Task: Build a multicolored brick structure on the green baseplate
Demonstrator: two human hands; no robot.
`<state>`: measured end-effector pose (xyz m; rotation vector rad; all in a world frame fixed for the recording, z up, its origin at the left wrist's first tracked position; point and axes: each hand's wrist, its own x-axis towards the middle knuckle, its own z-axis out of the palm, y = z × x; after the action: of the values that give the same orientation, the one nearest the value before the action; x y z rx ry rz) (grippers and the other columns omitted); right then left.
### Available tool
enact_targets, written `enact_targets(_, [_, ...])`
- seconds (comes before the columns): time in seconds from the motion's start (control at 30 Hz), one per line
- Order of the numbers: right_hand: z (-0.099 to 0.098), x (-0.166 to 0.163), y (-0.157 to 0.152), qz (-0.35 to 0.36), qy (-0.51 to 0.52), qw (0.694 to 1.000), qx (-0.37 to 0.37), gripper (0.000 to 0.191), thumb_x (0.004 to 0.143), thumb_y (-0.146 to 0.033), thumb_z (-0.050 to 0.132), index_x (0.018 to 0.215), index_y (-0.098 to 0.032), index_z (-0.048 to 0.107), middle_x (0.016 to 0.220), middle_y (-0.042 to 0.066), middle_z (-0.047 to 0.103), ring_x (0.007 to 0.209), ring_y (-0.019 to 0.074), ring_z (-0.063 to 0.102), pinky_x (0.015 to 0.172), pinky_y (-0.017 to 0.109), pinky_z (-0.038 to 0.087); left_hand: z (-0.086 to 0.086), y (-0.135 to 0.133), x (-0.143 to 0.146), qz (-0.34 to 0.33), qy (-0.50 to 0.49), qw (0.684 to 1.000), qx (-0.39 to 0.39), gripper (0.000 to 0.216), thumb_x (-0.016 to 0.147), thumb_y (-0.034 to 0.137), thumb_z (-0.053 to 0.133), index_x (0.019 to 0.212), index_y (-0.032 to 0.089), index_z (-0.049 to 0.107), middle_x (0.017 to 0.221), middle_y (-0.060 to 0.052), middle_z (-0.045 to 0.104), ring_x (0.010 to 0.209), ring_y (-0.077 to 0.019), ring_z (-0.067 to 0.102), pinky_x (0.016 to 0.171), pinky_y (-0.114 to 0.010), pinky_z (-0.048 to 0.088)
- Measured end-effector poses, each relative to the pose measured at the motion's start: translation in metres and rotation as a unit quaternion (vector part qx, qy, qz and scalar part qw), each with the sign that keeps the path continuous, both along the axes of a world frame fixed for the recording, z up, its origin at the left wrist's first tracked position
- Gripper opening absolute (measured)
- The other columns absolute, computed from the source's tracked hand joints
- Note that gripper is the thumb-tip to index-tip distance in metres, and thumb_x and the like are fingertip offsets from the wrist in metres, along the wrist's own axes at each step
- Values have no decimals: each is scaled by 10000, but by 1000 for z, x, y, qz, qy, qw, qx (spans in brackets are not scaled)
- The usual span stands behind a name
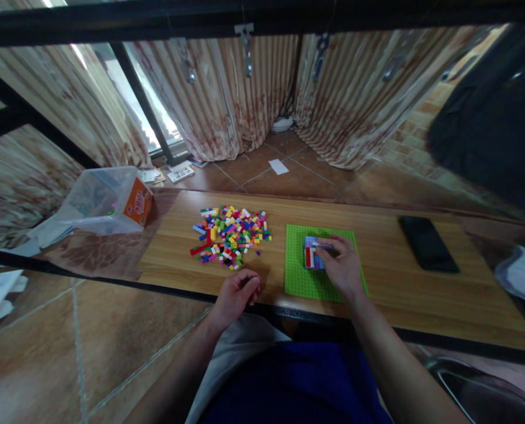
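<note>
A green baseplate (298,277) lies on the wooden table (386,282). On it sits a small block of joined bricks (311,254), red, blue and pink. My right hand (342,266) rests on the plate with its fingertips pressed on the top of that block. My left hand (238,292) lies near the table's front edge, fingers curled in; what they hold, if anything, is hidden. Just beyond it spreads a pile of loose coloured bricks (229,234).
A black phone (428,242) lies at the table's right. A clear plastic tub with an orange label (108,200) stands off the table's left end. Curtains, a tiled floor and scattered papers lie beyond. A black bar crosses the top.
</note>
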<state>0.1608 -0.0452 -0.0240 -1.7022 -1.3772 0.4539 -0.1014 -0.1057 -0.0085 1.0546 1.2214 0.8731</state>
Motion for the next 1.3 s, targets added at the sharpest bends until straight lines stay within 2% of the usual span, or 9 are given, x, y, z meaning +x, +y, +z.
enact_targets(0.47, [-1,-1,6,9,16,1000,2,219,716,-331,637,862,-208,743,1146,116,601,1090,268,574,985,485,427,2,-1,1,5,-2,1000,-6,237,800,389,621,800,153,597,660,23,562,499,-68,482,441,-177,406])
enact_targets(0.67, [-1,-4,5,4,7,1000,-5,207,717,-314,635,847,-198,746,1189,118,594,1118,267,560,1027,491,389,2,0,2,7,-4,1000,-12,250,790,400,630,792,153,591,653,25,560,498,-67,478,437,-175,401])
enact_targets(0.77, [-3,1,3,33,18,999,2,246,745,-365,641,892,-197,745,1206,117,592,1124,261,560,1018,483,404,3,-1,2,10,1,1000,-6,262,788,409,630,780,149,591,645,25,559,491,-68,480,437,-178,402])
enact_targets(0.83, [-1,5,0,47,22,999,15,278,781,-405,628,943,-208,738,1200,114,602,1134,256,560,1007,481,417,4,-1,3,10,5,1000,0,270,792,415,624,776,148,592,646,23,563,490,-69,486,438,-180,403])
enact_targets(1.03, [17,-6,-30,-10,9,994,111,240,863,-382,575,965,-217,716,1146,109,640,1105,239,586,991,463,446,7,-1,4,11,6,1000,-2,282,801,426,611,835,146,618,656,19,572,483,-75,491,436,-192,401])
enact_targets(1.1, [23,-23,-48,21,7,994,102,212,885,-364,558,979,-250,709,1103,85,664,1072,230,602,971,456,466,8,-1,5,4,8,1000,-7,292,802,432,608,857,147,632,659,15,577,496,-81,493,441,-194,395])
enact_targets(1.17, [25,-43,-67,91,6,993,74,189,893,-346,559,997,-288,705,1083,64,679,1061,230,613,964,458,478,9,-2,7,-14,16,1000,-9,297,807,439,605,840,147,645,650,14,578,509,-84,489,451,-194,382])
enact_targets(1.23, [23,-62,-82,158,14,986,40,189,888,-315,578,1029,-300,703,1076,57,688,1043,232,623,928,444,504,10,-2,8,-34,22,999,-9,302,807,445,610,794,146,653,624,15,569,518,-85,482,463,-195,368])
enact_targets(1.3, [20,-77,-91,194,31,980,19,203,883,-289,588,1054,-293,698,1037,56,699,1002,226,635,890,423,525,11,-3,9,-50,16,999,-11,305,793,449,635,766,146,658,598,22,556,518,-85,473,479,-198,370])
